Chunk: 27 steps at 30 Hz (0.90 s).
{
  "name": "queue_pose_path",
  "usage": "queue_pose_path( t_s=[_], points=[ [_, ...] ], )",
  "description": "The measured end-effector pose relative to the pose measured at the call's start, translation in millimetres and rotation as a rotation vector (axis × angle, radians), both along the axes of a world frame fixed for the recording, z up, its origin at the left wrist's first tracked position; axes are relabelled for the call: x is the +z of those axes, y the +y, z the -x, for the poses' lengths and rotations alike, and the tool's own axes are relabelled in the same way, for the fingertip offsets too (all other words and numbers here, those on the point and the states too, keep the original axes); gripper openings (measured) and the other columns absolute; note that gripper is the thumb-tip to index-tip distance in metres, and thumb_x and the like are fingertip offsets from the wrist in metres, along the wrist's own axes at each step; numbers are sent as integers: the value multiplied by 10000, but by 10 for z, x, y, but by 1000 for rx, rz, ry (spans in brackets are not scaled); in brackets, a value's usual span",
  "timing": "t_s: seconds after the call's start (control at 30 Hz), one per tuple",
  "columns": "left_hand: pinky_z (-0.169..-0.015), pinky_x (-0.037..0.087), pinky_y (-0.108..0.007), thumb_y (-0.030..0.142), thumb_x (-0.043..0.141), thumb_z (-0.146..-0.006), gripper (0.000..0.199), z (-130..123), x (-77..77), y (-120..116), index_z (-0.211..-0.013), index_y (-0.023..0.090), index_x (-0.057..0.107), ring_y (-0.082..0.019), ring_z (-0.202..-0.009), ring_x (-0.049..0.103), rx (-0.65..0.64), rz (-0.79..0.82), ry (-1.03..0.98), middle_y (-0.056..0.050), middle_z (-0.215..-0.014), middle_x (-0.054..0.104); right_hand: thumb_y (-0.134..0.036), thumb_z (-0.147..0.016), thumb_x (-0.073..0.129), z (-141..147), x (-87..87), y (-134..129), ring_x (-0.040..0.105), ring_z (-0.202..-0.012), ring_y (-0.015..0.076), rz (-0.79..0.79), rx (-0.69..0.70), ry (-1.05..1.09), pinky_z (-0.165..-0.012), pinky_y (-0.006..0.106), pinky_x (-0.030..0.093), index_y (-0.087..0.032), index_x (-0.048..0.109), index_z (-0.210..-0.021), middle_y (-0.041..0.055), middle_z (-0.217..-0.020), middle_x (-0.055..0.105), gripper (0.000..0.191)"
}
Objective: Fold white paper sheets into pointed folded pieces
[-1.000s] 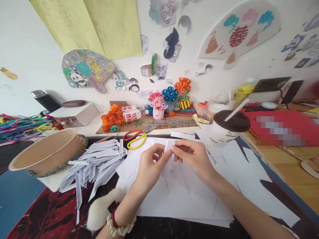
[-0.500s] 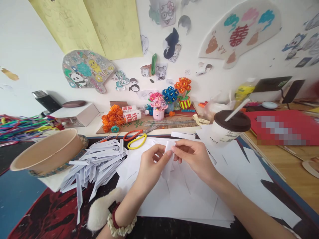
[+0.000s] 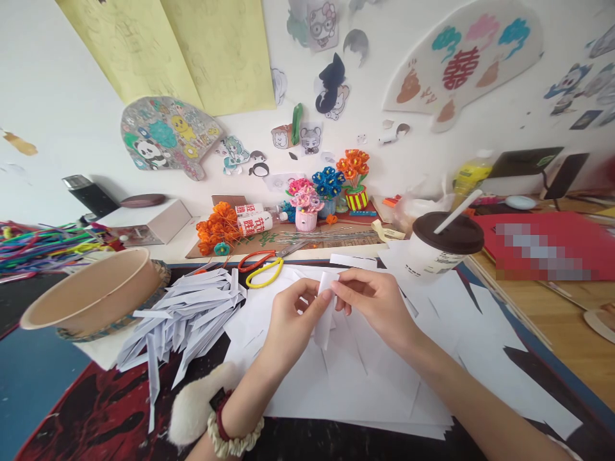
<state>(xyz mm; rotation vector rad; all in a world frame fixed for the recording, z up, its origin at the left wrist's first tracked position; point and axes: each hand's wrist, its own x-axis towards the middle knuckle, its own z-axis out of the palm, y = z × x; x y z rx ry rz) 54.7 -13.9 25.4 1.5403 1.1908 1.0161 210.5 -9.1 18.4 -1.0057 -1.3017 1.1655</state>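
A narrow folded strip of white paper (image 3: pixel 325 325) stands upright between my hands, over the loose sheets. My left hand (image 3: pixel 298 314) pinches it, thumb across its front. My right hand (image 3: pixel 372 299) grips the strip's right edge near the top with thumb and forefinger. Beneath both hands lie white paper sheets (image 3: pixel 365 397), spread and overlapping. To the left of them is a heap of folded paper strips (image 3: pixel 187 314). Scissors (image 3: pixel 265 272) with orange and yellow handles rest just beyond my left hand.
A wide tan bowl (image 3: pixel 91 288) stands at the left, beside the heap. At the right is a lidded cup (image 3: pixel 444 246) with a straw. Pots of craft flowers (image 3: pixel 307 211) line the back. A white fluffy thing (image 3: pixel 196 403) lies by my left wrist.
Almost nothing differs. Both hands keep their pinch on the paper strip, whose lower end has shifted very slightly to the right.
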Motion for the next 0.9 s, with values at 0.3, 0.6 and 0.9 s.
queue_pose_path(
  t_s=[0.3,0.6,0.9],
  points=[
    [-527,341,-220,419,607,-851,271,1,5,-7,-790,159,653,-107,-611,477,4,-9,9,-19,-750,638,-394,-790,709,-2,7,6,580,-505,121,-13,14,4,-470,242,476,-164,666,-716,-4,-569,603,246],
    [-570,369,-226,406,617,-846,259,3,-7,9,-789,155,648,-110,-633,478,-11,-14,12,-16,-753,631,-310,-846,653,-20,-4,2,563,-487,107,-41,43,-28,-474,223,482,-166,674,-696,-3,-537,614,208],
    [-562,358,-239,409,617,-839,269,18,59,-15,-774,149,641,-129,-654,498,-38,-16,90,-12,-718,604,-289,-833,671,-55,27,1,562,-478,98,-57,62,-52,-450,208,474,-166,693,-683,-8,-539,611,195]
  ],
)
